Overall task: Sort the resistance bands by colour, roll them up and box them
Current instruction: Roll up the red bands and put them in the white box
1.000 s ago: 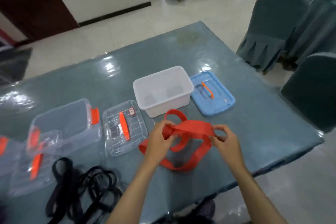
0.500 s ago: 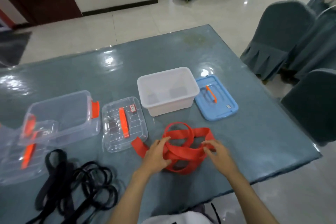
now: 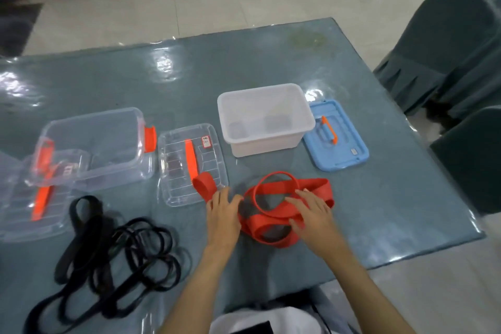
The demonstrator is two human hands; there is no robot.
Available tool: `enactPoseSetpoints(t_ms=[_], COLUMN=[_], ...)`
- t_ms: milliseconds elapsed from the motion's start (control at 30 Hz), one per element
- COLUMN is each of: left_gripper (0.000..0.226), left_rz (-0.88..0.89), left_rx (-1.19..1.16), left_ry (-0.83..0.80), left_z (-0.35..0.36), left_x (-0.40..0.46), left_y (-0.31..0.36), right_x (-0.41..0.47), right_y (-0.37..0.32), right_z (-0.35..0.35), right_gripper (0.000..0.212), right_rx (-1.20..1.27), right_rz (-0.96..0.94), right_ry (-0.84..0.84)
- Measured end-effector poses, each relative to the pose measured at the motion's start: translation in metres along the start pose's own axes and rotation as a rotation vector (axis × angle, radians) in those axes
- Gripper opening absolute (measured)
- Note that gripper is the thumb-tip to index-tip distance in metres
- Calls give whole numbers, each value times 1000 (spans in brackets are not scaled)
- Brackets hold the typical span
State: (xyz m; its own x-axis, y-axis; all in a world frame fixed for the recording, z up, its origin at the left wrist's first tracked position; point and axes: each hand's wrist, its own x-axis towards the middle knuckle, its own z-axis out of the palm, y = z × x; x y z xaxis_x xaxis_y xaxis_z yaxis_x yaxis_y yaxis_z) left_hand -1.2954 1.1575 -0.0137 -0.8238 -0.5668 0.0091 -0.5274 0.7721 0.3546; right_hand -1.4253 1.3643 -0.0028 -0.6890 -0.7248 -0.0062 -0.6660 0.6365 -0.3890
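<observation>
Both hands [image 3: 223, 210] [image 3: 311, 211] flat, fingers straight, pressing red bands [image 3: 273, 207]; clear lid [image 3: 191, 164] under band end.

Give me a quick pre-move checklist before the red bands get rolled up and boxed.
1. Red rubber resistance bands flat on the table: ok, though tangled in loops.
2. Both hands on them: ok; left hand and right hand press with straight fingers.
3. White plastic box open and empty: ok.
4. Its blue plastic lid off, beside it: ok.
5. Black rubber bands kept apart from red: ok.
6. One red end lies on the clear plastic lid: not ok.
</observation>
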Motion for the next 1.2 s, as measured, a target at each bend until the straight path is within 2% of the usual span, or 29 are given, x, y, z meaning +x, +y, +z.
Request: enactPoseSetpoints(t_ms=[67, 100, 167, 233, 333, 433, 500, 567, 633, 733, 833, 900, 933, 1000, 1067, 1100, 1200], left_gripper=[46, 43, 36, 33, 40, 33, 14, 18, 31, 48, 39, 22, 23, 33, 28, 22, 34], left_rz=[-1, 3, -33, -118, -285, -502, -720, -970, -1122, -1140, -1154, -1236, -1243, -1170, -1032, -998, -1008], left_rx=[-34, -70, -214, -383, -538, -679, -933, -1269, -1564, -1781, -1787, -1638, -1517, -1272, -1165, -1172, -1258], left_ry=[-13, -29, -57, -70, 1, 2, 43, 48, -97, -314, -349, -283, -235, -189, -272, -303, -328], left_z=[2, 4, 10, 17, 26, 33, 29, 22, 17, 11, 12, 19, 26, 40, 54, 57, 59], left_x=[-1, -2, -4, -6, -9, -10, -6, 1, 6, 9, 15, 17, 17, 15, 13, 11, 7], left_y=[0, 1, 5, 13, 26, 40, 59, 81, 100, 125, 143, 152, 153, 155, 166, 172, 176], right_x=[12, 16, 20, 22, 34, 54, 65, 74, 78, 77, 69, 66, 65, 63, 62, 62, 62], right_y=[-8, -11, -13, -9, 8, 22, 20, 18, 20, 26, 35, 46, 50, 54, 54, 54, 57], right_z=[11, 18, 28, 31, 17, -11, -38, -64, -84, -100, -104, -102, -100, -99, -99, -101, -108], right_gripper=[71, 73, 66, 54, 40, 43, 46, 50, 47, 40, 36, 34, 33, 32, 31, 31, 29], right_rx=[-108, -179, -280, -275, -23, 358, 590, 764, 871, 1019, 1169, 1226, 1253, 1310, 1379, 1404, 1404], right_rz=[-43, -57, -98, -90, -132, -199, -198, -184, -183, -153, -97, -50, -28, 6, 55, 72, 49], right_ry=[-256, -326, -354, -336, -211, -117, -98, -98, -130, -200, -201, -192, -198, -206, -212, -218, -233])
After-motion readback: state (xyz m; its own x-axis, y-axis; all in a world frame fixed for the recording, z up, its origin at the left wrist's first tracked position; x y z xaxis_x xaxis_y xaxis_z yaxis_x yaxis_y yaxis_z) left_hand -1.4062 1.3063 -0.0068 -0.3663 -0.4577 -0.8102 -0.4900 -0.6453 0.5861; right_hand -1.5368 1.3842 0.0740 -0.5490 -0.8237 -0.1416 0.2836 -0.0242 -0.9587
